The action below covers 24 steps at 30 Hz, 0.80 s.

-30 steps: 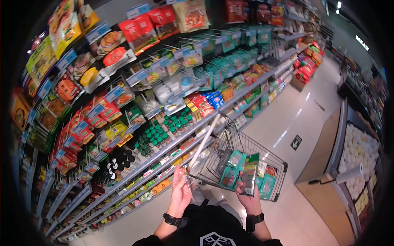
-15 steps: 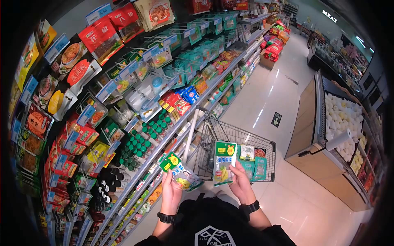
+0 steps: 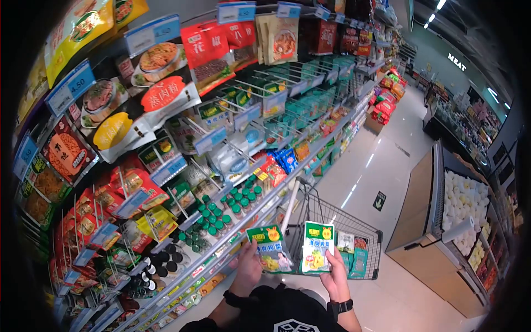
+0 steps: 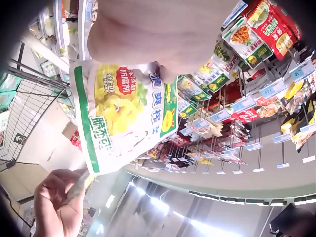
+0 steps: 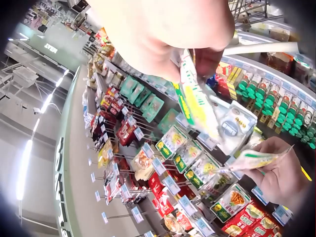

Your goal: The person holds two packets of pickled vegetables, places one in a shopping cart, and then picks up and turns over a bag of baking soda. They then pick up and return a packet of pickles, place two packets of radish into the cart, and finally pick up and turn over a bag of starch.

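Note:
Low in the head view, my left hand point(image 3: 247, 271) pinches a green-topped packet of pickled mustard tuber point(image 3: 271, 257) by its left edge. My right hand point(image 3: 336, 276) grips a second, similar packet point(image 3: 318, 249), upright, by its lower right edge. Both fronts face up towards me, almost side by side. In the left wrist view, the left packet point(image 4: 123, 103) shows yellow pieces and a green border, while the right hand point(image 4: 59, 202) holds its packet edge-on below. From the right wrist, the right packet point(image 5: 195, 103) appears steeply angled, and the left hand point(image 5: 281, 173) holds the other.
Behind the packets stands a wire shopping cart point(image 3: 379, 249) with teal packets point(image 3: 359, 263) inside. Shelves on the left carry hanging seasoning bags point(image 3: 207, 55) and green-capped jars point(image 3: 213, 216). A wooden produce stand point(image 3: 420, 221) is on the right, across the tiled aisle point(image 3: 359, 188).
Both packets have turned from edge-on or back-facing to show their fronts. Since half a second ago they have come closer together, the left one turning more level. The head view has also shifted.

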{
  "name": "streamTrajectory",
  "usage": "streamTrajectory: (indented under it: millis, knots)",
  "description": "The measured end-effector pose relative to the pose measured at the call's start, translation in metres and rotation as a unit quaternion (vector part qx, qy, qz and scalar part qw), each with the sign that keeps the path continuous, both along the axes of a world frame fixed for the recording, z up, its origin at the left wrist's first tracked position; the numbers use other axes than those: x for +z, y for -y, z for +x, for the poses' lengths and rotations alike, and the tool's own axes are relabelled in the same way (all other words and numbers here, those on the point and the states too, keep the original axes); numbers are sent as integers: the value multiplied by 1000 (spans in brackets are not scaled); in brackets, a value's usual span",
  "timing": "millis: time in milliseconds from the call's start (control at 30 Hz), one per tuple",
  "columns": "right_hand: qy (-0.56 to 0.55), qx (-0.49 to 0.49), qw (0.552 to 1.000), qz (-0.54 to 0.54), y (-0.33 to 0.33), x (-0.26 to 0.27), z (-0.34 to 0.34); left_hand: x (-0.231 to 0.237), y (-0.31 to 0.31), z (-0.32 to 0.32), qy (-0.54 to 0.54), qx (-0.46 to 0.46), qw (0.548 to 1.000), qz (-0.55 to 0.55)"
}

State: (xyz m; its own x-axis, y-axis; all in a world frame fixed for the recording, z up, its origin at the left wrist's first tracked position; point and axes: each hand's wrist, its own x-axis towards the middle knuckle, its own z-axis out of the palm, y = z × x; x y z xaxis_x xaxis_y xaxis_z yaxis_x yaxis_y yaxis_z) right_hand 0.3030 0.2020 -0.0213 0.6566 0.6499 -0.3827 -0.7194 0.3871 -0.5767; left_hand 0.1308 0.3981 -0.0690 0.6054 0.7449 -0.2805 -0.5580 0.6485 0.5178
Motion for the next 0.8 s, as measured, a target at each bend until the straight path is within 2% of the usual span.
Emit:
streamTrajectory:
  millis: [67,100,133,167,200,267,367,400,467,533,600,667,733,800]
  knots:
    - [-11,-19,999,26,-11,-13,-5,30,-13,-9,22,-27,999,-2]
    - [-42,-10,995,93,-10,-18,-9,37,-18,-14,32,-54,998,14]
    - [-78,-55,995,39,-22,-9,-16,37,-23,-18,42,-82,995,29]
    - [-84,-44,993,68,-23,-19,-17,26,-31,-16,-34,-64,997,31]
    - [-89,-32,991,96,-25,-29,-18,15,-44,-23,42,-137,988,58]
    - [-79,-34,993,84,-35,-7,-28,39,-52,-20,35,-105,988,108]
    - [-35,-4,997,71,-44,-6,-28,40,-73,-12,44,-44,989,132]
    - [-29,-2,997,72,-48,-7,-26,41,-80,-10,51,-42,989,133]
    - [9,3,1000,3,-59,-3,-16,58,-91,-3,-8,-66,984,168]
    - [48,1,999,-19,-71,7,-8,75,-97,6,-4,-53,979,195]
    - [89,-42,995,-12,-90,13,-2,86,-106,18,-41,-58,955,288]
    - [102,-45,994,12,-111,28,9,108,-120,27,-49,-66,932,354]
    - [140,-31,989,35,-130,42,22,146,-128,44,-51,-5,906,421]
    - [148,-20,988,35,-152,58,37,158,-144,65,-18,-14,905,424]
